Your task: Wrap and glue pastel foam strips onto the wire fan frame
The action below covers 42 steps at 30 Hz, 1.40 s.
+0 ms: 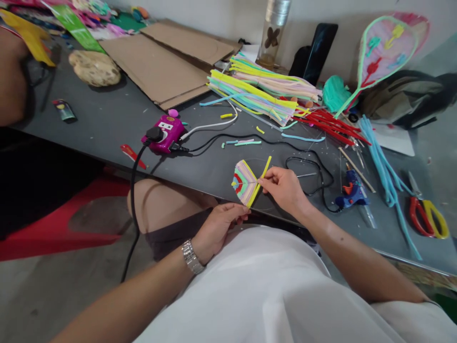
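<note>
On the grey counter (pixel 107 119) lie a blue glue gun (pixel 352 190), scissors (pixel 426 216) near it, a pink power strip (pixel 164 133), cardboard sheets (pixel 160 66), a pastel pipe-cleaner bundle (pixel 260 90) and a bottle (pixel 274 31)

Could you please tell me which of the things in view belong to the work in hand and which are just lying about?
In hand:
striped fan piece, held by the left hand
yellow strip, pinched by the right hand

Lying about, untouched:
glue gun
scissors
power strip
cardboard sheets
bottle
</note>
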Each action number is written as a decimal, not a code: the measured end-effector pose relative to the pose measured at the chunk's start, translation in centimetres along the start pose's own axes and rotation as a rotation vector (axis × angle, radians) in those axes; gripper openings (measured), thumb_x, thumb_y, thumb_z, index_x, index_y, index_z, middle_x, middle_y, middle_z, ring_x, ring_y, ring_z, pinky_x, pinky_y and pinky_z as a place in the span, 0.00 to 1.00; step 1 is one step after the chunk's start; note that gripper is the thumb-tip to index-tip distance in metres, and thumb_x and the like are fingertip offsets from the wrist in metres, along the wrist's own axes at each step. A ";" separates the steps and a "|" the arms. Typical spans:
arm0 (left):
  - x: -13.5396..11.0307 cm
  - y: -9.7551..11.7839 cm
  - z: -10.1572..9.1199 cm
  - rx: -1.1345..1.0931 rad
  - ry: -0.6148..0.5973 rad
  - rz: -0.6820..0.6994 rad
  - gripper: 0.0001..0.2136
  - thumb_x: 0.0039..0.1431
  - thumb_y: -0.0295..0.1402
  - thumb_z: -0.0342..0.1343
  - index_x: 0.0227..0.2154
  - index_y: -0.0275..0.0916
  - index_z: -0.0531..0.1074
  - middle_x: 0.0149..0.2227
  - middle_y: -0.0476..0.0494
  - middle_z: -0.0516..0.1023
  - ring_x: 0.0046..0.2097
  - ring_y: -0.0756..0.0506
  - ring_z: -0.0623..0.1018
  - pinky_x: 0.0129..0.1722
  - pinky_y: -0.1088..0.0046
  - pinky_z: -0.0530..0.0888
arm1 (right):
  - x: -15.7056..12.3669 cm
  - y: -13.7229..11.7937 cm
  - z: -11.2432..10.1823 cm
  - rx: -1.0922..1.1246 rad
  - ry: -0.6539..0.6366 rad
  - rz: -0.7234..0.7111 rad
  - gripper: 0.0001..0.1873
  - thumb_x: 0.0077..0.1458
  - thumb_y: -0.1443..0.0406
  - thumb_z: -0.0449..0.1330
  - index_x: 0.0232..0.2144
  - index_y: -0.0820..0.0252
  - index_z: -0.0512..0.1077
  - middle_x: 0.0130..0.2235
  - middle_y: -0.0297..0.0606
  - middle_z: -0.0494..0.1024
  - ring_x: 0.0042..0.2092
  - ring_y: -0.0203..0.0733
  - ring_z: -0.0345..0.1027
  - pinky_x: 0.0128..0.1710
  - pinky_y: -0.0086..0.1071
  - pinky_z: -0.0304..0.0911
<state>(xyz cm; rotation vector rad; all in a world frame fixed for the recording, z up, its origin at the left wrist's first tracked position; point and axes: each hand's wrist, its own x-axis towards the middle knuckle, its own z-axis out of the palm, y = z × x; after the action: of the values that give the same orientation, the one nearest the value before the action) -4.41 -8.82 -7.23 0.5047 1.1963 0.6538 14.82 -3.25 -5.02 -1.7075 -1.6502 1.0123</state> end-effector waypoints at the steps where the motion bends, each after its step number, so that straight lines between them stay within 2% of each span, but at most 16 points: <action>1: 0.0 0.0 0.0 0.001 -0.001 0.007 0.10 0.40 0.37 0.70 0.22 0.35 0.79 0.24 0.48 0.75 0.27 0.51 0.68 0.30 0.74 0.63 | 0.1 0.0 0.1 -0.045 0.011 -0.017 0.08 0.55 0.61 0.63 0.26 0.59 0.73 0.23 0.32 0.77 0.25 0.35 0.67 0.28 0.28 0.56; 6: -0.2 0.1 0.1 0.030 -0.014 0.027 0.11 0.41 0.39 0.69 0.22 0.36 0.79 0.24 0.48 0.76 0.28 0.51 0.67 0.31 0.73 0.63 | 0.0 -0.9 0.6 -0.232 0.040 -0.025 0.05 0.55 0.65 0.64 0.29 0.58 0.73 0.26 0.31 0.77 0.26 0.35 0.66 0.30 0.29 0.55; 10: -0.1 0.2 0.0 0.044 -0.014 0.026 0.10 0.42 0.39 0.68 0.22 0.36 0.79 0.23 0.49 0.75 0.27 0.51 0.66 0.30 0.73 0.62 | -0.3 -1.7 1.0 -0.301 0.056 -0.030 0.02 0.55 0.66 0.62 0.31 0.57 0.73 0.26 0.31 0.77 0.28 0.37 0.68 0.32 0.30 0.56; 15: -0.2 0.3 0.0 0.050 -0.036 0.044 0.10 0.42 0.39 0.69 0.22 0.36 0.80 0.25 0.47 0.77 0.28 0.51 0.68 0.32 0.73 0.64 | 0.1 -1.0 1.2 -0.184 0.076 -0.002 0.02 0.52 0.67 0.60 0.28 0.57 0.72 0.23 0.29 0.74 0.25 0.35 0.64 0.28 0.29 0.54; 20: -0.9 0.5 -0.8 0.111 -0.059 0.130 0.12 0.47 0.41 0.67 0.30 0.36 0.83 0.29 0.44 0.81 0.31 0.49 0.73 0.33 0.72 0.67 | 1.5 -1.3 -0.2 -0.016 0.126 0.013 0.02 0.49 0.66 0.62 0.26 0.59 0.73 0.24 0.30 0.75 0.26 0.34 0.66 0.28 0.28 0.57; 23: -1.5 0.8 -2.0 0.330 0.009 0.340 0.10 0.53 0.40 0.65 0.32 0.37 0.82 0.29 0.45 0.81 0.31 0.48 0.74 0.33 0.72 0.69 | 2.3 -2.3 -0.9 0.032 0.060 0.056 0.01 0.47 0.68 0.62 0.25 0.60 0.73 0.23 0.31 0.76 0.24 0.33 0.65 0.26 0.27 0.58; 27: -1.6 1.8 -3.2 0.725 0.144 0.864 0.07 0.62 0.35 0.59 0.34 0.39 0.81 0.31 0.45 0.81 0.33 0.47 0.76 0.35 0.70 0.71 | 2.8 -3.0 -0.7 0.102 -0.035 0.138 0.04 0.45 0.72 0.60 0.23 0.60 0.72 0.21 0.30 0.76 0.19 0.30 0.63 0.21 0.25 0.56; 30: -0.6 3.0 -3.2 0.977 0.134 1.160 0.07 0.65 0.31 0.57 0.37 0.40 0.81 0.38 0.42 0.83 0.40 0.44 0.78 0.44 0.64 0.73 | 2.9 -2.9 -0.4 0.033 -0.051 0.140 0.05 0.45 0.73 0.59 0.21 0.61 0.72 0.20 0.31 0.76 0.19 0.30 0.62 0.22 0.25 0.56; 32: 0.4 3.9 -2.7 1.120 0.100 1.249 0.08 0.66 0.29 0.55 0.41 0.40 0.80 0.43 0.40 0.82 0.45 0.42 0.77 0.48 0.60 0.73 | 3.0 -2.8 -0.2 -0.066 -0.043 0.114 0.06 0.44 0.73 0.60 0.20 0.61 0.73 0.20 0.32 0.76 0.21 0.31 0.63 0.23 0.25 0.56; 36: 2.3 5.1 -1.6 1.313 0.013 1.325 0.14 0.67 0.26 0.50 0.47 0.40 0.79 0.49 0.37 0.80 0.50 0.40 0.75 0.48 0.58 0.73 | 3.3 -2.5 -0.3 -0.220 -0.020 0.046 0.06 0.45 0.71 0.61 0.20 0.60 0.74 0.22 0.33 0.77 0.26 0.34 0.65 0.28 0.27 0.58; 39: 3.3 5.5 -1.3 1.338 -0.052 1.353 0.15 0.68 0.24 0.47 0.47 0.37 0.79 0.49 0.36 0.80 0.48 0.41 0.74 0.47 0.59 0.74 | 3.3 -2.4 -0.3 -0.293 -0.027 0.025 0.06 0.47 0.70 0.62 0.21 0.60 0.76 0.23 0.33 0.77 0.27 0.34 0.64 0.30 0.28 0.58; 42: 3.8 5.6 -1.2 1.326 -0.053 1.378 0.13 0.69 0.26 0.48 0.46 0.36 0.79 0.47 0.36 0.80 0.47 0.41 0.74 0.47 0.61 0.75 | 3.3 -2.4 -0.2 -0.348 -0.046 0.028 0.06 0.48 0.71 0.62 0.23 0.60 0.78 0.25 0.34 0.78 0.28 0.36 0.65 0.31 0.29 0.58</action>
<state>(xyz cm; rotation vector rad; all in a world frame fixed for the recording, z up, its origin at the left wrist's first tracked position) -5.83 -2.19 -6.41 2.5617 0.9603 0.8596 13.54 0.22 -3.41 -1.9427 -1.9258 0.8160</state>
